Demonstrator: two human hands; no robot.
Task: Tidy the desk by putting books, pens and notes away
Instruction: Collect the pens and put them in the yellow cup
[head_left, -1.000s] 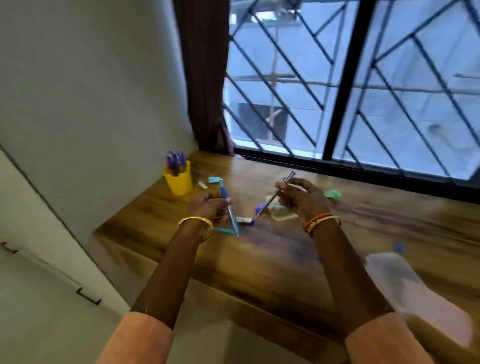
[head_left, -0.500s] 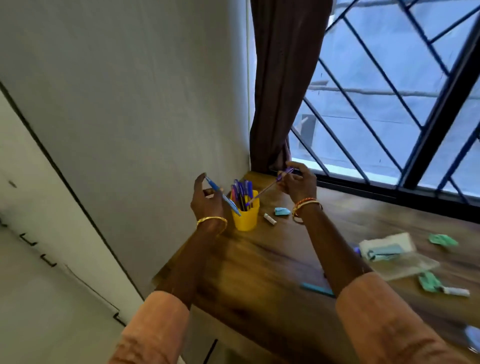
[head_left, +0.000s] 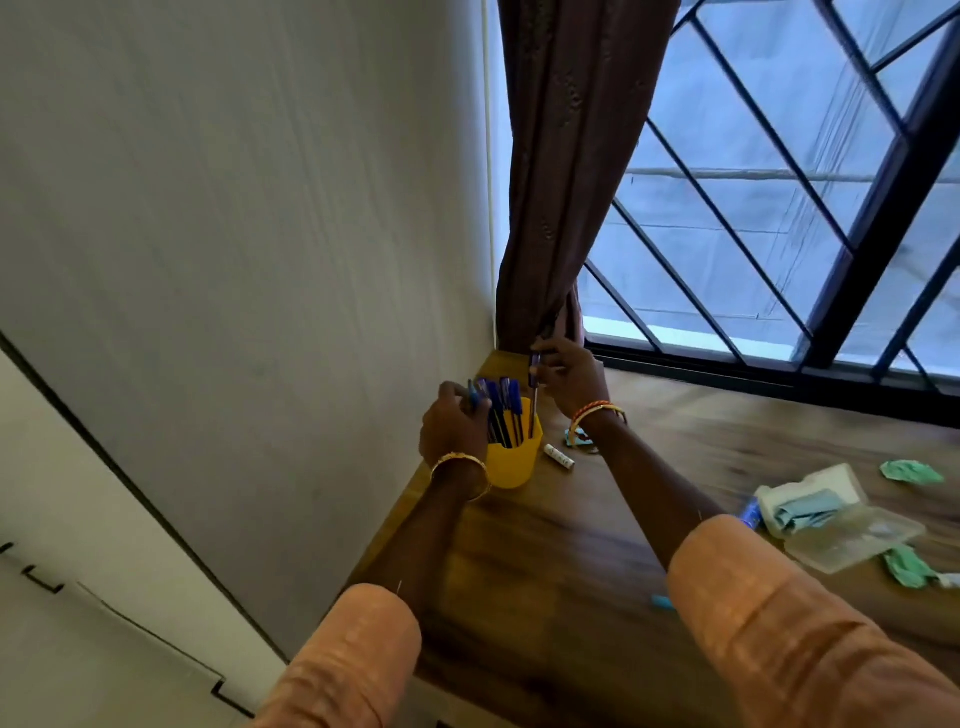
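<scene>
Left grip (head_left: 454, 426) closed around a blue pen (head_left: 472, 394) at yellow cup (head_left: 513, 457) rim, near table (head_left: 571, 561) corner. Right grip (head_left: 571, 382) pinching purple pen (head_left: 533, 387), tip inside cup. Crumpled green notes (head_left: 911, 472) far right.

Soft daylight from the window (head_left: 779, 208); slight blur.

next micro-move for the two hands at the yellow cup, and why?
Probably release both pens. The right hand holds a pen upright with its tip already inside the yellow cup, and the left hand pinches a blue pen at the rim among those already stored. Opening each grip should drop them in.
</scene>
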